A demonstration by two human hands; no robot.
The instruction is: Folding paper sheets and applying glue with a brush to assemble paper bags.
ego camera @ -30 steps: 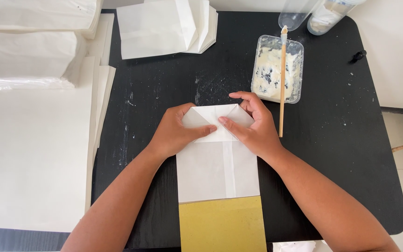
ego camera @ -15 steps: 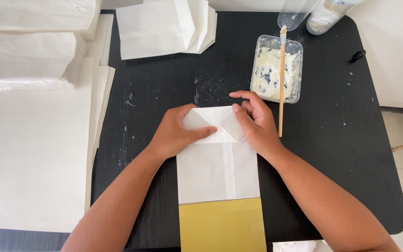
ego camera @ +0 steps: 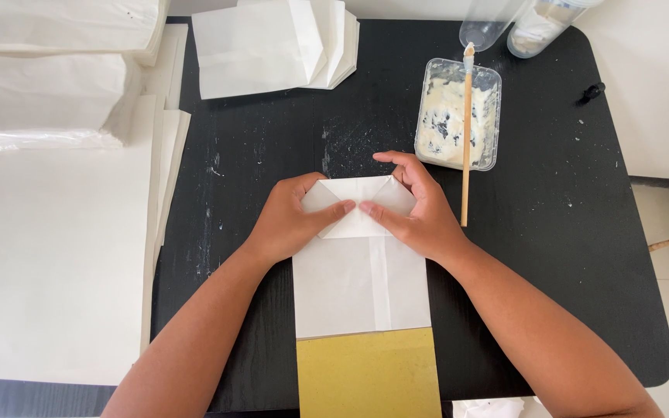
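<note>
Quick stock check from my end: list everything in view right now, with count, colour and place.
Flat white paper bag with a yellow lower band: one, white and yellow, centre of table, top end folded into a diamond.
Clear plastic tray of white paste: one, clear and white, upper right of the bag.
Wooden-handled brush: one, tan, lying across the tray.
Folded white paper bags: a few, white, top centre.
White paper stacks: several, white, far left.
Large white sheets: a pile, white, left.
Clear containers: two, top right edge.
Black table: one, black.
Left hand: pressing the fold's left flap.
Right hand: pressing the right flap.
</note>
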